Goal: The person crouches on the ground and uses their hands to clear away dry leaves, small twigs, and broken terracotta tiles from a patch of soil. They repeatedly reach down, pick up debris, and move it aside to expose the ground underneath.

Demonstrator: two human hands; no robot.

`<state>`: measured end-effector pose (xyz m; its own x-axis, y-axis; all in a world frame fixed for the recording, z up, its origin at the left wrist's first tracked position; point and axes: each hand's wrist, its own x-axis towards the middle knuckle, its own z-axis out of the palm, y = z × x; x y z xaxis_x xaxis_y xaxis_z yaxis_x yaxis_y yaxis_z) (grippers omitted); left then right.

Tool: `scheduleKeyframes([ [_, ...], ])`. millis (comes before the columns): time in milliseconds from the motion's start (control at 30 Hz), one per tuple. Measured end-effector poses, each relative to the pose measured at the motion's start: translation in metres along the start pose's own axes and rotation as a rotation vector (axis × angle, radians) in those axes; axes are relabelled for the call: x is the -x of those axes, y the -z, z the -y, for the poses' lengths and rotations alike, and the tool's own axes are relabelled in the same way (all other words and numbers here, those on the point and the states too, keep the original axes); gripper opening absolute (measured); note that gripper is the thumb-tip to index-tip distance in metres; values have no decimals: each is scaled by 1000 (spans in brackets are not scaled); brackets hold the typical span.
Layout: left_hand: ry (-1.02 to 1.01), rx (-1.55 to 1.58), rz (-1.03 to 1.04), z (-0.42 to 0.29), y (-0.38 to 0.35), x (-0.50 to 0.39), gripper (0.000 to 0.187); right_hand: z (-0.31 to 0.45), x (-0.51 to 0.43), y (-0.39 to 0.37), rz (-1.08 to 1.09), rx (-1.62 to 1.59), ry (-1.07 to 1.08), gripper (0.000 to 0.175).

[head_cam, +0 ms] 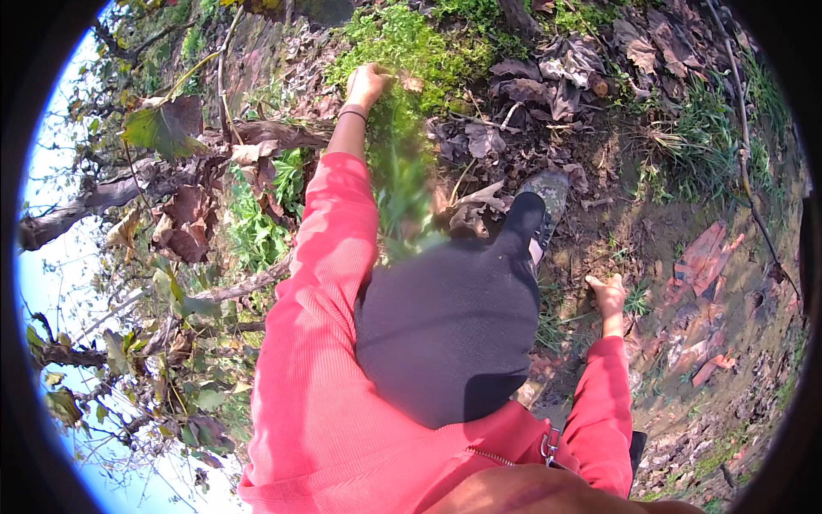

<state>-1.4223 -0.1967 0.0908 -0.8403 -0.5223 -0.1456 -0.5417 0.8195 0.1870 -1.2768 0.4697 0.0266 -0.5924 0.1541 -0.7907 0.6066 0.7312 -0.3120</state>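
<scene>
My left hand, with a thin dark band at the wrist, reaches to the edge of low green ground plants. Its fingers are bent, and whether they grip a stem cannot be seen. A dry brown leaf lies just beside the fingertips. Blurred green stems stretch from near that hand towards my knee. My right hand is low over bare soil, near a small grass tuft. Its thumb and a finger are spread, with nothing visible between them.
Gnarled vine branches with withered leaves reach in from the left. My camouflage-patterned shoe stands among dry leaves. A long thin cane arches along the right, near reddish debris on the ground.
</scene>
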Motion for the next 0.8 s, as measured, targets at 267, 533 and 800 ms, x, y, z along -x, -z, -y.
scheduleKeyframes([
  [267,182,438,-261,12,9,2,37,-28,-19,-13,-100,147,265,56],
  [533,255,300,-195,8,0,-6,24,-13,-11,-5,-27,83,72,57],
  [800,259,443,-257,17,5,23,44,-15,-12,-6,-31,106,64,57],
])
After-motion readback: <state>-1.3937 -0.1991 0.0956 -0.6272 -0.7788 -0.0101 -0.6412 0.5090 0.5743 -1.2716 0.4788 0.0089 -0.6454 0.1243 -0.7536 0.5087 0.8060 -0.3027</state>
